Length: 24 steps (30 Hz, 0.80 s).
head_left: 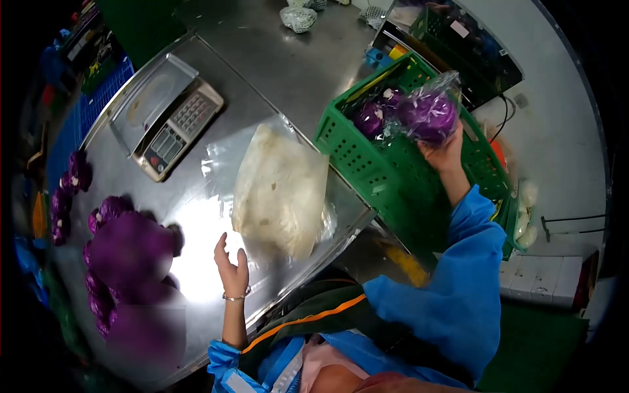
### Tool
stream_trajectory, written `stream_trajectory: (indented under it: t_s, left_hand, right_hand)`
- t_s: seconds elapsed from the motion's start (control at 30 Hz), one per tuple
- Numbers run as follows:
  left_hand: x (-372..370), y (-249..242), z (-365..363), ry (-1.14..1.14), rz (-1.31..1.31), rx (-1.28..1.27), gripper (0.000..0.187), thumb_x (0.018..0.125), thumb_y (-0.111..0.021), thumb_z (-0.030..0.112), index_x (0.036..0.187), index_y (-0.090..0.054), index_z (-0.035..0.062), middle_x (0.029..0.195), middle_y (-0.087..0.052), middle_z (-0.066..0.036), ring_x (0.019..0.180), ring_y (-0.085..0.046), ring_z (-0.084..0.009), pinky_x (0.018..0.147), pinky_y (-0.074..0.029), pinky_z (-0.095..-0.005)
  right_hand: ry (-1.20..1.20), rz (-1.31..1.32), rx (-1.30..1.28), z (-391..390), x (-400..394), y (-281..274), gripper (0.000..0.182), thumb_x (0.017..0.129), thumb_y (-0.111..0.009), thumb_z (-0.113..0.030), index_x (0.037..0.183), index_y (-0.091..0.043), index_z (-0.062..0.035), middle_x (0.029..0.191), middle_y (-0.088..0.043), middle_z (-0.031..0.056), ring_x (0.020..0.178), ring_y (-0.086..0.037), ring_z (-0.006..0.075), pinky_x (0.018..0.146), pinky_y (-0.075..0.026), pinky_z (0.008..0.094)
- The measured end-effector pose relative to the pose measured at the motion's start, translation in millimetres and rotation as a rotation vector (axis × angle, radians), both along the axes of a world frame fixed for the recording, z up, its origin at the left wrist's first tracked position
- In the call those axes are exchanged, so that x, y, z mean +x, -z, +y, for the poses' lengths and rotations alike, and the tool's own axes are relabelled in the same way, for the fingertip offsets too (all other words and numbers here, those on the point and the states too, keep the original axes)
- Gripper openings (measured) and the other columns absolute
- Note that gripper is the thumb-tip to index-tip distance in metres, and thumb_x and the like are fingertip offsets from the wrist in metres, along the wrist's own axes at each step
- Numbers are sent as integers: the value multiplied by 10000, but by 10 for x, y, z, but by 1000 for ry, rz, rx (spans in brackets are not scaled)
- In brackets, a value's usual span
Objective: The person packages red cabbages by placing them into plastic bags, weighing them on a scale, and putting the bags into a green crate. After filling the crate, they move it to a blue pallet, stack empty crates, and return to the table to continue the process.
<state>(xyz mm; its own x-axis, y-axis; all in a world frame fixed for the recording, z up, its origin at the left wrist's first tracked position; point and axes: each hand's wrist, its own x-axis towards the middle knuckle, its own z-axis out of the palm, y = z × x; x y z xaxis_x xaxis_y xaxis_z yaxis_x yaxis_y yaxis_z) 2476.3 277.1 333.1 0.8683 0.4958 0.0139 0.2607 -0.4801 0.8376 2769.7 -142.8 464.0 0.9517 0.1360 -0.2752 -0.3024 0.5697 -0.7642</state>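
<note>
A purple cabbage in clear plastic is in my right hand, held over the green crate. Two or so more wrapped purple cabbages lie inside at the crate's far end. My left hand, wearing a bracelet, hovers palm-side over the metal table with fingers apart and nothing in them. Right of it lies a stack of clear plastic bags with a yellowish sheet. Unwrapped purple cabbages are heaped to the left, partly blurred.
A weighing scale stands at the table's upper left. Wrapped pale vegetables lie at the far edge. Blue crates are beyond the left edge. White boxes and pale vegetables are at the right.
</note>
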Motion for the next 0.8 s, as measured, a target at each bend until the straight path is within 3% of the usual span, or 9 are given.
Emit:
stream_trajectory:
  t_s: [0.1,0.2,0.27,0.33,0.47,0.53,0.63,0.7,0.8]
  left_hand:
    - [409,110,52,98,15,515,707,759,-658,160,1348,-296,13,1253,-427,-235,1087,-460,-322,867,-420,-406]
    - [664,266,-12,29,217,87,691,764,-638,104,1356,-293,20,1175,-503,-216,973,-536,-292,793,-456,-370]
    - [697,433,24,41,191,117,501,801,-555,34,1286,-426,21,913,-628,-168,771,-609,-259,695,-485,-342]
    - [650,391,55,85,202,161,399,832,-518,30,1228,-480,-8,930,-638,-167,793,-634,-240,685,-495,-329]
    - [303,-16,-65,-73,110,-173,341,868,-503,43,1205,-498,-13,998,-636,-157,855,-637,-194,586,-505,-262]
    - [-18,-239,-122,-206,91,-338,328,882,-503,56,1202,-499,-12,1015,-632,-152,868,-630,-173,533,-502,-228]
    - [-631,-150,-213,-351,54,-314,326,889,-513,95,1209,-505,33,1040,-624,-126,836,-639,-178,477,-499,-222]
    - [-1003,64,-192,-279,219,-218,441,846,-576,141,1253,-455,20,1070,-587,-164,876,-616,-247,558,-523,-270]
    - [-1242,-36,-194,-153,164,86,757,769,-668,264,1347,-272,-21,1283,-389,-247,1145,-415,-371,922,-392,-411]
  right_hand:
    - [-63,207,45,-21,124,274,597,804,-368,-624,1219,-481,-210,1151,-551,59,971,-569,272,651,-533,443]
    - [-418,215,282,283,199,537,542,862,-371,-553,1221,-494,-166,1139,-580,91,1058,-545,264,787,-504,500]
    - [-117,415,186,673,293,952,532,851,-455,-512,1206,-520,-120,1140,-588,106,1067,-537,274,884,-459,473]
    - [-24,565,110,868,441,1332,534,831,-524,-483,1195,-538,-92,1187,-568,112,1081,-522,293,954,-400,446]
    - [-99,573,51,812,657,1794,609,808,-530,-533,1238,-503,-103,1199,-547,117,1024,-534,311,899,-432,448]
    - [-205,648,-91,999,349,1009,608,782,-579,-531,1212,-528,-104,1190,-552,120,1015,-539,295,849,-463,442]
    - [-504,511,-36,809,398,1231,624,774,-598,-548,1186,-545,-82,1105,-593,106,937,-574,244,778,-492,402]
    - [-651,320,-354,569,574,1483,624,775,-601,-548,1179,-550,-74,1069,-607,102,906,-583,228,760,-497,380]
    - [-797,-149,-1032,305,687,1044,536,829,-579,-475,1168,-547,-60,1013,-602,89,881,-573,180,723,-478,325]
